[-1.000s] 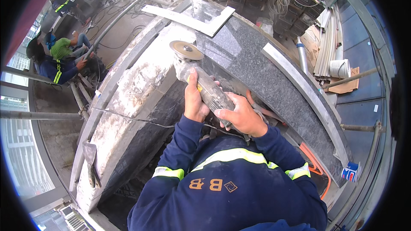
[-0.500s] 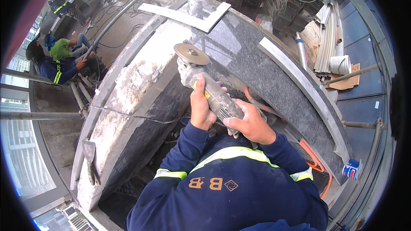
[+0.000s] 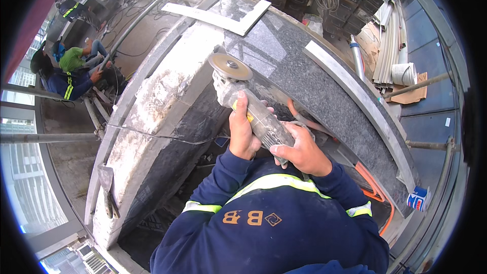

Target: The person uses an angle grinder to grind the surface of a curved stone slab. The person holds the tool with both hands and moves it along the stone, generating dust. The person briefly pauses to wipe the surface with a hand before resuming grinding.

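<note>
An angle grinder, dusty and grey with a round tan disc at its far end, is held up in front of my chest. My left hand wraps the body just behind the head, its thumb lying along the top. Around the rear end closes my right hand. The disc hangs above the inner corner of a stone ledge, where a rough pale slab on the left meets a dark speckled granite top. Whether the disc spins I cannot tell.
A white L-shaped metal square lies across the far corner. A trowel rests on the left ledge, and a thin cable crosses it. At right are a long pale strip, a small can and orange hose. Co-workers sit far left.
The grinder and both hands have shifted slightly to the right and nearer to me. The grip is unchanged, and the surroundings have barely moved in the picture.
</note>
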The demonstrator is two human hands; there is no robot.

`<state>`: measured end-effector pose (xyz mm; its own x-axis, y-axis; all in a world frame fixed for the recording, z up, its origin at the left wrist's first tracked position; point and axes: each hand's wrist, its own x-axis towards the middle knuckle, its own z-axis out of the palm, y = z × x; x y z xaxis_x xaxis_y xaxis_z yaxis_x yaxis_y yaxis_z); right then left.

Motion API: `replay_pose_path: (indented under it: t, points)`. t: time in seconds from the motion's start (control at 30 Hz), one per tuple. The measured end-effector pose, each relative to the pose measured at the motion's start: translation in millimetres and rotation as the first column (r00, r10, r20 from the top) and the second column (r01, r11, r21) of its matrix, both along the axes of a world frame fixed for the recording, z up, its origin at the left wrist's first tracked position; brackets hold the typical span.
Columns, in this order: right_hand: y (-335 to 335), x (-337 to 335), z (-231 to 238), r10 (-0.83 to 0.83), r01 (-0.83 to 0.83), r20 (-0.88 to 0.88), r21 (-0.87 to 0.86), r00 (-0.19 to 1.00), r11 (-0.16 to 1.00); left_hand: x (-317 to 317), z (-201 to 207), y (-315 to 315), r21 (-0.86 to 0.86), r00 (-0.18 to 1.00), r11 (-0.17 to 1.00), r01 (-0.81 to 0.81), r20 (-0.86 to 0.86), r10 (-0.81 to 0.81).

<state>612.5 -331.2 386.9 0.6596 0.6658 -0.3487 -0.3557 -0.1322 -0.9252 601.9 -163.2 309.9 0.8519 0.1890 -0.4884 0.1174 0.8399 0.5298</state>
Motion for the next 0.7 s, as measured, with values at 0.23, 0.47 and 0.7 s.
replay_pose_path:
  t: [0.23,0.47,0.7]
  points:
    - [-5.7,-1.2,-1.7,0.011,-0.011,0.004,-0.031,1.0,0.999,-2.2,8.8,-5.4,-0.088,0.998,0.994,-0.06,0.015,0.061]
    - [1.3,0.1,3.3,-0.029,0.029,-0.01,-0.033,1.0,0.999,0.1,1.7,-0.1,-0.025,0.999,1.0,-0.013,0.042,0.014]
    - [7.5,4.2,1.4,-0.026,0.026,-0.008,-0.041,1.0,0.999,5.6,3.6,4.5,-0.01,0.998,0.999,-0.038,0.045,0.038]
